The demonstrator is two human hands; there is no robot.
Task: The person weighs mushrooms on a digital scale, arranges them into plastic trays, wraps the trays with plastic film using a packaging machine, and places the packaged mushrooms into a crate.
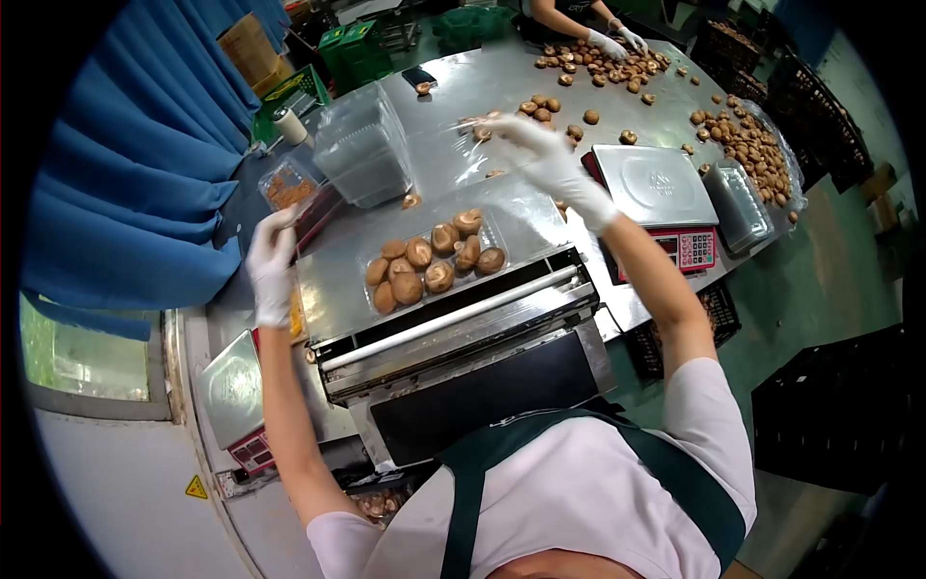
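A clear plastic tray of brown mushrooms (440,278) lies on the metal top of a film-wrapping machine (540,232) in front of me. Beyond its left side is my left hand (272,262), in a white glove, with fingers curled near a dark red edge; whatever they may hold is hidden. My right hand (552,166), also gloved, is raised over the table past the machine's far right corner. Its fingers stretch leftward, slightly blurred, with the thumb apart. Faint clear streaks show near those fingertips, too indistinct to name. A white roller (449,318) runs along the machine's near side.
Stacked clear trays (363,145) stand behind the machine. One scale (652,185) is at right, another (234,391) at left. Loose mushrooms (757,150) lie across the metal table, where a co-worker's gloved hands (608,44) handle some. Black crates (830,410) stand at right.
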